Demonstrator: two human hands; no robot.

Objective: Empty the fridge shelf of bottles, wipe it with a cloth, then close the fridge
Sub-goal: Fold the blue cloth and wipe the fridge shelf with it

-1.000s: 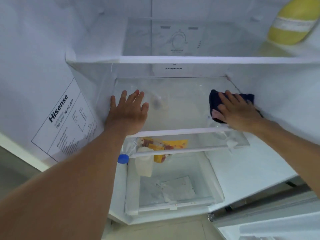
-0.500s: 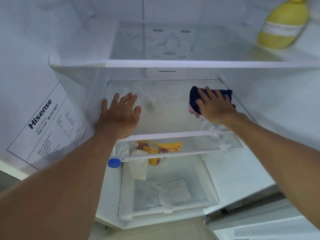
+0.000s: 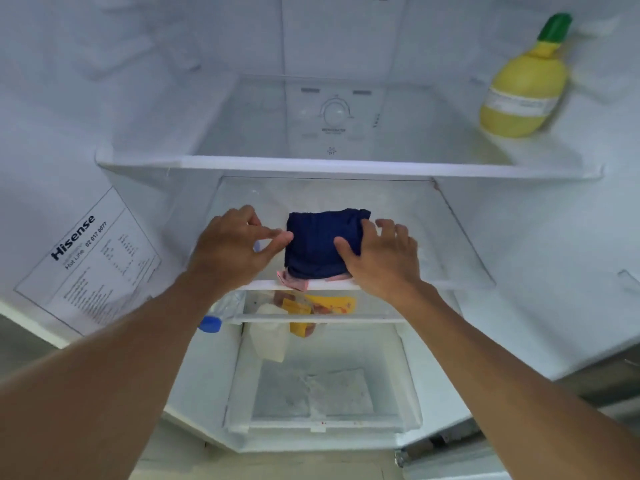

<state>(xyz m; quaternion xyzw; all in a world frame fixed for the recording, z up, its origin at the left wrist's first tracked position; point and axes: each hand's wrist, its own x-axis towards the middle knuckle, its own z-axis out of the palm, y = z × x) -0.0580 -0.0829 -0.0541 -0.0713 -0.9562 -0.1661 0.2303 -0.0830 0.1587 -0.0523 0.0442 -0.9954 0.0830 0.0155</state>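
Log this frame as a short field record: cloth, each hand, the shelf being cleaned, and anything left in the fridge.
cloth: dark blue cloth, folded, lying flat near the front edge
wiped shelf: glass shelf, no bottles on it
left hand: beside the cloth, fingertips at its left edge
right hand: resting on the cloth's right side
upper shelf: yellow lemon-shaped bottle, far right
below: blue-capped bottle, white jug, yellow packet
door: open

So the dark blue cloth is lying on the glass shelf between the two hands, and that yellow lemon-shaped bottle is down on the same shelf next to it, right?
Not quite. The head view shows the yellow lemon-shaped bottle standing on the shelf above, at its right end, not beside the cloth. The rest holds: the dark blue cloth lies on the glass shelf between the left hand and the right hand.
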